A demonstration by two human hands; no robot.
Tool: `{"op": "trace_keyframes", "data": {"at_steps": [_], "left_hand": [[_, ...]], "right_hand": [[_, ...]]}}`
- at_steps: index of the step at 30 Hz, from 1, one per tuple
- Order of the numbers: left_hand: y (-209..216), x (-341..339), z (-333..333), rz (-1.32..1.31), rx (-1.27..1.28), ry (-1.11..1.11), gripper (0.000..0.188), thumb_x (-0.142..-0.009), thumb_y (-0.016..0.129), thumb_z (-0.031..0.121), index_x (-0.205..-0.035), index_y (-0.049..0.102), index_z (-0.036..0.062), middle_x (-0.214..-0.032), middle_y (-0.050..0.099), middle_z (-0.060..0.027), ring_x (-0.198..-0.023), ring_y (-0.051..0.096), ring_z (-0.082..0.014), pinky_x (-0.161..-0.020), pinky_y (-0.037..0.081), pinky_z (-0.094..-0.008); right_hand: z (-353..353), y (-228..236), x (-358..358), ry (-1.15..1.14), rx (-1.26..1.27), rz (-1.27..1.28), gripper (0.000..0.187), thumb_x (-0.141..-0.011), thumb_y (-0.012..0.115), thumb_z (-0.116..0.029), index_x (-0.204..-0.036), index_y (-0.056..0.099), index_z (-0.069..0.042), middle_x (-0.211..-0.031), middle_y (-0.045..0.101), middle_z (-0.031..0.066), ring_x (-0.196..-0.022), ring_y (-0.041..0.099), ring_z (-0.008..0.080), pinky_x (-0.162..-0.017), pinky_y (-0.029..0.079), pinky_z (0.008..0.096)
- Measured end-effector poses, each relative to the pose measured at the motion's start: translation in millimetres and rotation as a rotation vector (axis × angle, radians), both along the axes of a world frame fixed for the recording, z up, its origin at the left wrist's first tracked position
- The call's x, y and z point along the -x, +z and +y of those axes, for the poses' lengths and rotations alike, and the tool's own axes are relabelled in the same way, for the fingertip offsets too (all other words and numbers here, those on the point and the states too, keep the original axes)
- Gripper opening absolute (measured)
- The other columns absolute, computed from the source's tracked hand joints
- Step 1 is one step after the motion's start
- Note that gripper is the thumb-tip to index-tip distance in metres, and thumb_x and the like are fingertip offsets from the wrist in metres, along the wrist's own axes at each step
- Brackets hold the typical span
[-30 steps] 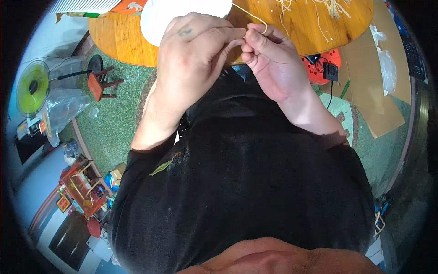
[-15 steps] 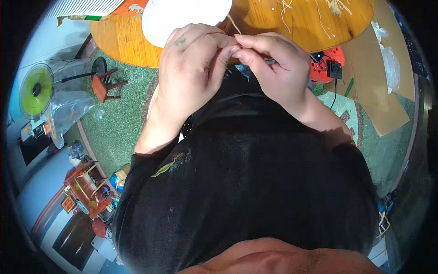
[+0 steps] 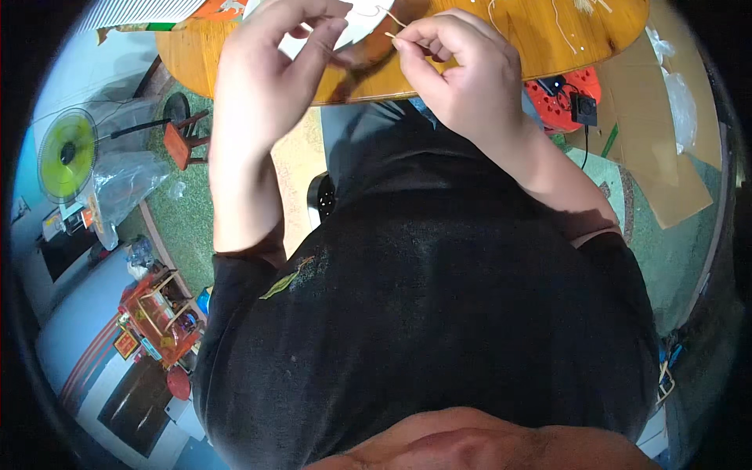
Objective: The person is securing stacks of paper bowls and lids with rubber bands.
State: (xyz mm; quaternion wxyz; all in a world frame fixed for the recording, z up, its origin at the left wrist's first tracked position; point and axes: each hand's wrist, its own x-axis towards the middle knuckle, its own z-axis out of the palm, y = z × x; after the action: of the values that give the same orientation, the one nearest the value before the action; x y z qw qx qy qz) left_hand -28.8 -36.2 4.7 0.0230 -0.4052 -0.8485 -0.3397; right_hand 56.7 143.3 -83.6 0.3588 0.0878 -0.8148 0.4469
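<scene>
My left hand [image 3: 262,82] is raised over the near edge of a white round plate [image 3: 362,25], thumb and index finger brought close together. Whatever is between those fingertips is too fine to make out. To its right, my right hand [image 3: 474,82] pinches a short end of pale tan strand [image 3: 391,35] between thumb and forefinger. A thin tan cord [image 3: 394,17] runs across the plate's right edge close to the right fingertips. Both hands are apart, above the front edge of the wooden table [image 3: 462,8].
More loose strands [image 3: 565,30] lie on the table's right side. A red stool [image 3: 560,106] with a small black device [image 3: 583,108] on it stands to the right, beside cardboard [image 3: 666,184]. At left are a green fan [image 3: 67,153] and a small wooden chair [image 3: 182,145].
My hands, together half a second ago, have separated. The left moved up and left; the right moved slightly up. A strand end now shows in the right fingers.
</scene>
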Motion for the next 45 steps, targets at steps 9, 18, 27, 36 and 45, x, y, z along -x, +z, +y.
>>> {"op": "trace_keyframes", "data": {"at_steps": [9,18,27,36,45], "left_hand": [[24.5,6.1,19.3,-0.338,0.257,-0.053,0.011,-0.093,0.067,-0.007,-0.103,0.070,-0.0048,-0.092,0.070,-0.0132,-0.083,0.070,-0.0186,-0.076,0.056,-0.0319],[10.8,19.7,12.5,-0.436,0.180,-0.049,0.013,-0.093,0.066,-0.009,-0.105,0.070,-0.0053,-0.093,0.072,-0.0102,-0.084,0.069,-0.0146,-0.075,0.056,-0.0294],[8.1,22.7,11.6,-0.409,0.214,-0.086,0.020,-0.090,0.065,-0.012,-0.108,0.071,-0.0053,-0.094,0.073,-0.0099,-0.087,0.069,-0.0136,-0.077,0.056,-0.0284],[18.3,25.1,12.6,-0.629,0.181,-0.149,0.017,-0.090,0.067,-0.012,-0.106,0.072,-0.0058,-0.095,0.075,-0.0091,-0.087,0.069,-0.0132,-0.079,0.056,-0.0276],[15.0,29.7,20.2,-0.622,0.284,-0.146,0.007,-0.093,0.068,-0.006,-0.100,0.072,-0.0051,-0.092,0.075,-0.0079,-0.084,0.068,-0.0125,-0.076,0.055,-0.0276]], "right_hand": [[-5.7,10.8,1.8,0.017,0.136,-0.129,0.004,-0.085,0.071,0.001,-0.085,0.068,0.003,-0.078,0.067,0.0147,-0.071,0.067,0.0279,-0.063,0.051,0.0371],[-6.9,-11.3,20.6,0.083,0.141,0.317,0.008,-0.082,0.073,0.001,-0.083,0.066,0.003,-0.077,0.066,0.0156,-0.070,0.066,0.0303,-0.061,0.051,0.0388],[-9.1,21.6,1.4,0.035,0.194,-0.198,0.009,-0.082,0.074,0.001,-0.083,0.065,0.003,-0.076,0.065,0.0149,-0.068,0.066,0.0291,-0.059,0.050,0.0378],[-14.1,18.1,3.3,0.052,0.218,-0.214,0.011,-0.082,0.075,0.000,-0.082,0.065,0.003,-0.077,0.066,0.0152,-0.068,0.066,0.0284,-0.060,0.050,0.0369],[-18.9,-4.2,5.0,0.003,0.181,-0.118,0.009,-0.089,0.079,-0.005,-0.093,0.076,0.003,-0.079,0.075,0.0093,-0.069,0.072,0.0117,-0.062,0.057,0.0252]]}}
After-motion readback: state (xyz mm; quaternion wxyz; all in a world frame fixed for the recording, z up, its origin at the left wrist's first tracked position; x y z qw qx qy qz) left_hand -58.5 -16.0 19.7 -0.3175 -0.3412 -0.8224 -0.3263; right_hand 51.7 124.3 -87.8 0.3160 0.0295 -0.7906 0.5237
